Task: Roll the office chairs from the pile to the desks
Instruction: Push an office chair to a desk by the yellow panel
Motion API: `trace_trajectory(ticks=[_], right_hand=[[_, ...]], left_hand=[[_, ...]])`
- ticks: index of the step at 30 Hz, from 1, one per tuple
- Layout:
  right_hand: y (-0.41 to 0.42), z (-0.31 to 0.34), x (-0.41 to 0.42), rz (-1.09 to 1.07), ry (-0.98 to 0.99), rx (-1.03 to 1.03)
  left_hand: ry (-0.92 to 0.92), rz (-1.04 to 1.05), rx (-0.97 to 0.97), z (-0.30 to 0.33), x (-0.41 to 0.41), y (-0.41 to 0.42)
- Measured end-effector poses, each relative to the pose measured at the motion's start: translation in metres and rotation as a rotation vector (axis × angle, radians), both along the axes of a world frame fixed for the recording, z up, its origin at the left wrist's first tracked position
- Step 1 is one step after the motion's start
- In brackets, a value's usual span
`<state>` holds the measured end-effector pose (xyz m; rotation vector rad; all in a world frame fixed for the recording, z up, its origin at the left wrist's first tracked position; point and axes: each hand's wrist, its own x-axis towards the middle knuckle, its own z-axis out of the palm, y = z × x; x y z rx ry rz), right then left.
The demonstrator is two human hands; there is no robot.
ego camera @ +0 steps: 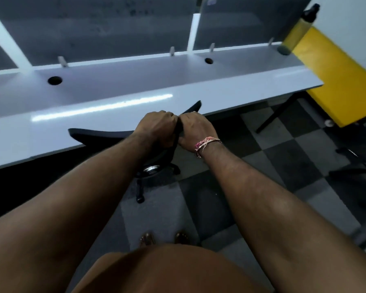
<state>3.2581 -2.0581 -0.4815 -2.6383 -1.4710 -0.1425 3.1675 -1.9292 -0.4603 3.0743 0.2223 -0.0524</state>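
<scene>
item: office chair (97, 134), backrest top gripped by left hand (156, 127) and right hand (193, 129), knuckles touching. desk (93, 102) just beyond hands. step: parking. next: likely push seat under.

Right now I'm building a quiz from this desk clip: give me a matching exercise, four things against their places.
Things:
1. bottle
2. office chair
3. thread bracelet
4. cable hole

Places:
A. on the right wrist
B. in the desk top, left part
C. standing at the desk's far right corner
D. at the desk's front edge, top of its back held by both hands

Pairs: 1-C, 2-D, 3-A, 4-B
</scene>
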Motion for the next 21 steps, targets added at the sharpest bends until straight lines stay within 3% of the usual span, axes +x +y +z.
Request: trace_trajectory(ticks=[11, 21], right_hand=[[-0.158, 0.033, 0.050, -0.337, -0.056, 0.017], [-0.365, 0.056, 0.110, -0.617, -0.095, 0.006]], left_hand=[[-0.049, -0.323, 0.044, 0.048, 0.090, -0.143], [-0.057, -0.537, 0.111, 0.078, 0.181, -0.349]])
